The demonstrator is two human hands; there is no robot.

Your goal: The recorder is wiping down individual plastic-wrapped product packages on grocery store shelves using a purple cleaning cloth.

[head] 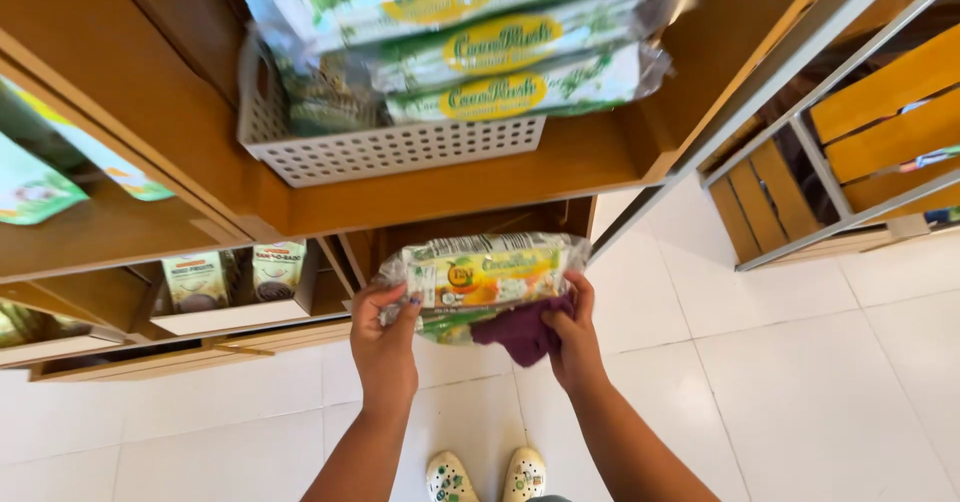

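Observation:
I hold a clear plastic packet (487,275) with a green, yellow and orange label in front of a wooden shelf unit (440,187). My left hand (384,334) grips the packet's left end. My right hand (573,332) grips its right end and also clutches a dark purple cloth (517,331) pressed against the packet's underside. Above, a white perforated plastic basket (385,149) on the shelf holds several similar green and yellow packets (490,50).
Lower shelves at left hold small upright boxes (197,280) in a white tray and green pouches (30,190). A metal-framed rack with wooden slats (850,142) stands at right. White floor tiles (800,382) lie below, my patterned shoes (487,476) at the bottom.

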